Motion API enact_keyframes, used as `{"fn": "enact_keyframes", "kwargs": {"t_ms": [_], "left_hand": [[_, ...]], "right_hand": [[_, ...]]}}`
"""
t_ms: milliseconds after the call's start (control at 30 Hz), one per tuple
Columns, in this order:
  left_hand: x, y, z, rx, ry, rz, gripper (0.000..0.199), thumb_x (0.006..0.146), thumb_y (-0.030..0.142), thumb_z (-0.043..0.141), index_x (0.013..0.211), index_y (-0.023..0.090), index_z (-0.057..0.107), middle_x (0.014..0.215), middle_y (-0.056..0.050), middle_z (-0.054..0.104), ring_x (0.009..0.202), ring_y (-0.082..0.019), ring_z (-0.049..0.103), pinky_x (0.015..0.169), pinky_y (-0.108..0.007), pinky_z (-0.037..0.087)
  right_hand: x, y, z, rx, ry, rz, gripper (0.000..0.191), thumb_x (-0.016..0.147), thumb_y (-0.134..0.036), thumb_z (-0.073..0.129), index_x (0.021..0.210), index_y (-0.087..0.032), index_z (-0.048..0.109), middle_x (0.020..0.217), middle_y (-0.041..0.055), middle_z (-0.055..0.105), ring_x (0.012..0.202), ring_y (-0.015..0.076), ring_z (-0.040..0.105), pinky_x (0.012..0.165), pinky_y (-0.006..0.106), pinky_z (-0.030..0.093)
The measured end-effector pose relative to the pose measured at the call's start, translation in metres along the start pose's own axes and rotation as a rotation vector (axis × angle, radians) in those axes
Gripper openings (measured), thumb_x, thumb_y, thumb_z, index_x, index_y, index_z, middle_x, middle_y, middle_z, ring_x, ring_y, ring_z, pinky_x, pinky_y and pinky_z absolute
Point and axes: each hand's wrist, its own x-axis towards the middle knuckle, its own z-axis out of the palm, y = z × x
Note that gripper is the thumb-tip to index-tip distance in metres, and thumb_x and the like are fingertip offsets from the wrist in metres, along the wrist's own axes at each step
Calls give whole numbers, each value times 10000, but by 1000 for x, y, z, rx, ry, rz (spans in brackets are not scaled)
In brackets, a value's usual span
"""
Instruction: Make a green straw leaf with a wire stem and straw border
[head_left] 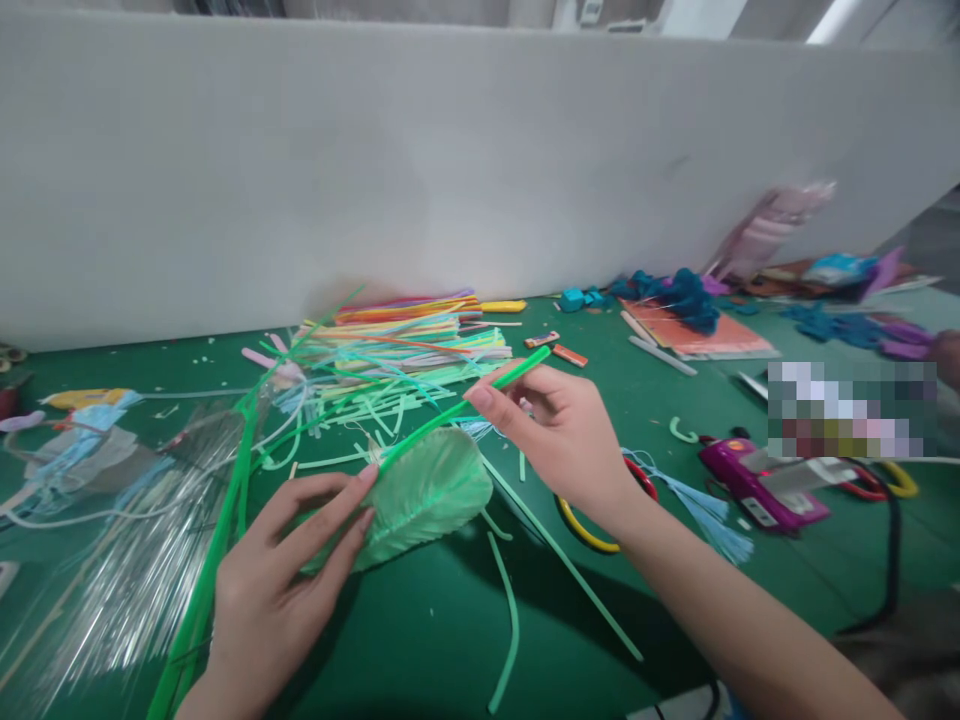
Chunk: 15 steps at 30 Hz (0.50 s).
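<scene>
A pale green artificial leaf (pixel 431 490) with ribbed veins hangs over the green table. My left hand (pixel 300 565) pinches its near-left part between thumb and fingers. Along the leaf's upper edge runs a bright green stick (pixel 427 427), rising to the right. My right hand (pixel 559 430) has thumb and fingers closed round the upper part of this stick, whose tip sticks out past the fingers. The stick's lower end reaches my left fingertips; whether they grip it too is unclear.
Coloured strips (pixel 405 345) are piled by the white partition (pixel 450 170). Clear sticks (pixel 142 550) and long green stems (pixel 238 490) lie at left. At right are a purple glue gun (pixel 761 485), blue tassels (pixel 709 515), orange sheets (pixel 701 335) and scissors with yellow handles (pixel 585 530).
</scene>
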Motion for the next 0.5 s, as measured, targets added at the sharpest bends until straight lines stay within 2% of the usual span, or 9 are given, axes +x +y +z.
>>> {"fn": "enact_keyframes", "kwargs": {"t_ms": [167,333,500], "left_hand": [[1,2,-2,16,17,23,604,906,144,651,1460,303,472,1115,-24,665,992,-142,650,882,-232,496],[5,7,0,135,25,115,594,907,147,649,1458,293,482,1113,-33,666,914,-131,662,808,-210,496],[9,15,5,172,59,56,558,921,196,650,1448,294,498,1003,-15,692,819,-122,674,719,-198,491]], "right_hand": [[1,3,1,47,1,56,240,873,-383,700,771,-165,707,647,-28,616,595,94,496,555,247,367],[2,4,2,56,-1,57,232,871,-381,697,781,-168,713,685,-13,647,629,106,527,583,252,397],[2,3,2,40,1,76,282,853,-419,704,720,-172,683,666,-11,637,620,109,521,588,263,398]]}}
